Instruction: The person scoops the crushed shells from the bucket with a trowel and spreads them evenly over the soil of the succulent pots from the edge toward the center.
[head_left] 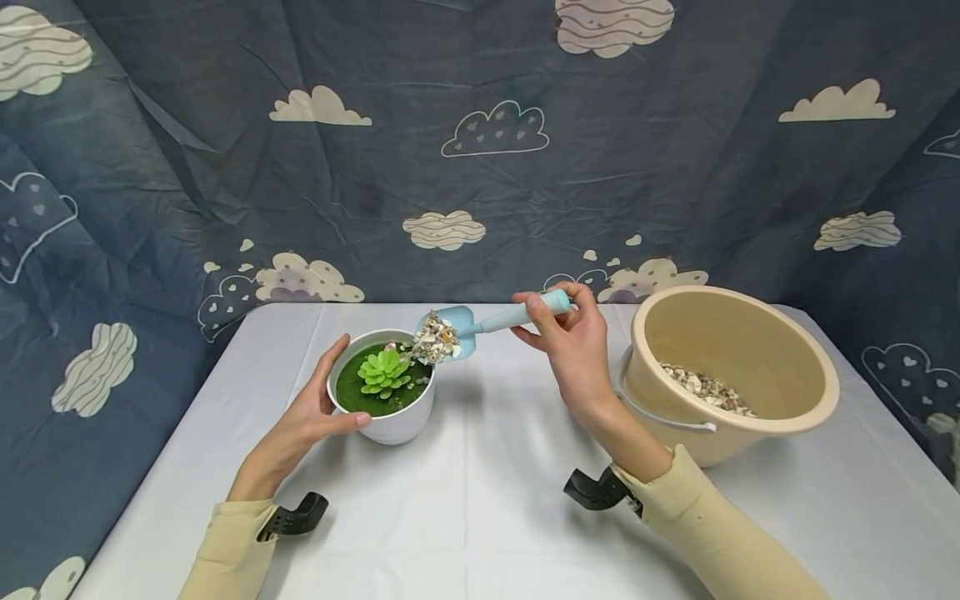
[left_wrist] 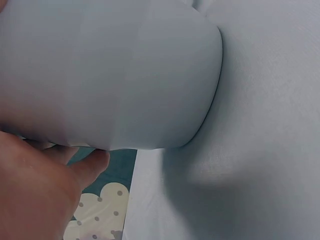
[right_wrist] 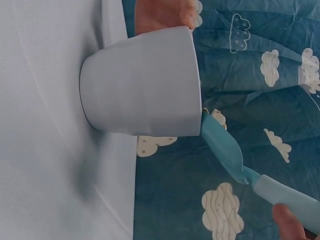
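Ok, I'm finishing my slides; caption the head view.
Left hand holds a pot with a plant; right hand holds a shovel of gravel at the pot's rim.

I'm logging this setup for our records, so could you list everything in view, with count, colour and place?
Pot: one, white, on the table, left of centre
Plant: one, bright green, in the pot
Ground cover: one layer, darker green, around the plant
Trowel: one, light blue, blade at the pot's right rim
Gravel: uncounted pieces, mixed pale and brown, on the trowel and in the bucket
Bucket: one, beige, with a whitish handle, on the right
Table covering: one, white, beneath everything
Backdrop: dark blue with pale clouds, behind
Wrist bands: two, black, one per wrist
Sleeves: two, pale yellow
Hands: two; left grips the pot, right holds the trowel
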